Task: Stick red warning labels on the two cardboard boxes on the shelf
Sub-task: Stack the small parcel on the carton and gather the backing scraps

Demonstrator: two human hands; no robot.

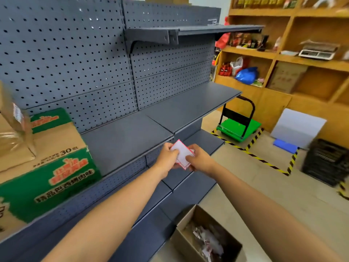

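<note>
Both of my hands hold a small stack of white labels with red borders (pixel 182 153) in front of the grey shelf's front edge. My left hand (pixel 167 155) pinches the stack's left side; my right hand (pixel 198 159) grips its right side. A green and brown cardboard box (pixel 56 163) with printed characters sits on the grey shelf (pixel 128 137) at the left. A second brown cardboard box (pixel 11 129) wrapped in clear tape stands on top of it at the far left edge, partly out of frame.
An open cardboard box (pixel 205 237) with scraps of paper sits on the floor below my right arm. A green trolley (pixel 238 127) stands inside yellow-black floor tape. Wooden shelving (pixel 283 53) fills the right; a black crate (pixel 326 161) and a white board (pixel 298 127) lean there.
</note>
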